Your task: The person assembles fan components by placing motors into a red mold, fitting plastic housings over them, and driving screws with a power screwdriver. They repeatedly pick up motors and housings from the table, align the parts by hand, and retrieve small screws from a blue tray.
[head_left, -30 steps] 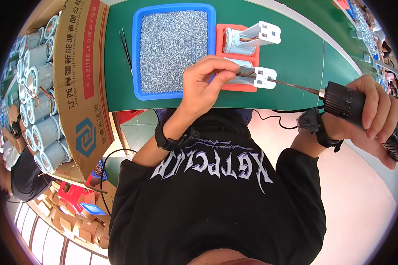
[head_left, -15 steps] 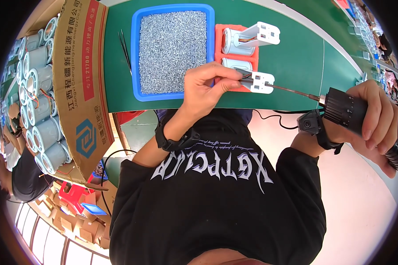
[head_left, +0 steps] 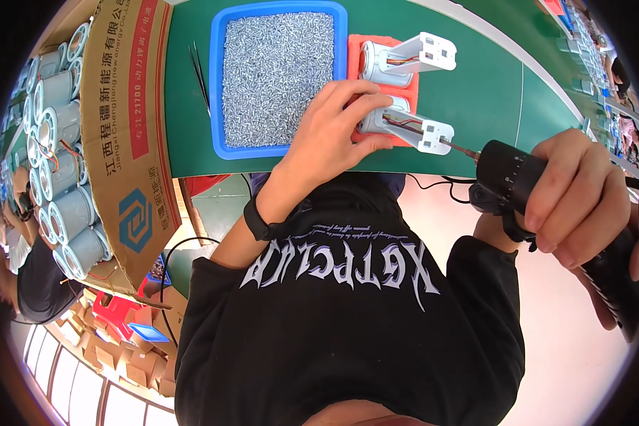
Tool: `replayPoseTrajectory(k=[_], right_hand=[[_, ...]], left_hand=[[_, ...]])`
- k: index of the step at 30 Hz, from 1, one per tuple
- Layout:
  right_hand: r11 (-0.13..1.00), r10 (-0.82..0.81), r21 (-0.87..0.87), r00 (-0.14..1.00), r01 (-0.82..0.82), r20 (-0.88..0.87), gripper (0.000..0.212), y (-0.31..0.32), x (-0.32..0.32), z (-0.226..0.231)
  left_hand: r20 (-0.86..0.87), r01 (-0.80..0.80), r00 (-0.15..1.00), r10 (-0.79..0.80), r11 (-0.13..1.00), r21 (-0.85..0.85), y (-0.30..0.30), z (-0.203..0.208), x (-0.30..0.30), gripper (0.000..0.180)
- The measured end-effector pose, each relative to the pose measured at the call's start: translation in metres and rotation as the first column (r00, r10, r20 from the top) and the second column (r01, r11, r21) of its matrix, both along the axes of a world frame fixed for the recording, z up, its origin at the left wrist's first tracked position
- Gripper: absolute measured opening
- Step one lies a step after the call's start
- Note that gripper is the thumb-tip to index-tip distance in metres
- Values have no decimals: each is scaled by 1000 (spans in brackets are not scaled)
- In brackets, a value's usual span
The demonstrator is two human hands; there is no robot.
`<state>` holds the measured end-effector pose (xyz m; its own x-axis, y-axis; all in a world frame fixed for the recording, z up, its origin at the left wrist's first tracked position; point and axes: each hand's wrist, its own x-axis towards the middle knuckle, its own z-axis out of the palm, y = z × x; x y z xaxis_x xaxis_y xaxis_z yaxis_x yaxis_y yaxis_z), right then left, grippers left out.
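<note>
My left hand is closed around the near pale blue cylindrical housing, thumb on the near side and fingers on the far side. The housing lies in a red-orange foam holder, with its white bracket pointing right and wires along it. My right hand grips a black electric screwdriver. Its thin bit points left into the bracket's end plate; whether a screw sits there I cannot tell. Beyond it, a second housing with a similar bracket lies in the same holder.
A blue tray full of small silver screws stands left of the holder. Black tweezers lie beside it on the green table. At far left, a cardboard box holds several pale blue housings. Black cables hang below the table edge.
My left fingers have moved from the wires near the bracket back onto the housing. The screwdriver has come left, its bit now reaching less far through the bracket's end plate.
</note>
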<state>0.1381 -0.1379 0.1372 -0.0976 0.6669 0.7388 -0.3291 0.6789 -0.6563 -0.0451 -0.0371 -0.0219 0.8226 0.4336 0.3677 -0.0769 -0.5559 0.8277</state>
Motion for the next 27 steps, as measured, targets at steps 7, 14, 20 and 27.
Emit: replayPoseTrajectory(k=[7,14,20,27], right_hand=[[993,-97,-57,988,104,124,41,-4,-6,2],[993,-36,115,999,33,25,37,1,1,-2],[962,33,274,999,-19,-43,34,2,8,0],[864,-318,351,932,360,-174,43,-31,0,47]], left_hand=[[-10,-5,1000,5,1000,-21,-3,-5,3,50],[-14,8,1000,-9,997,-76,-2,-5,4,48],[-14,7,1000,-9,995,-99,1,-6,6,49],[3,2,1000,-2,998,-64,5,6,4,36]])
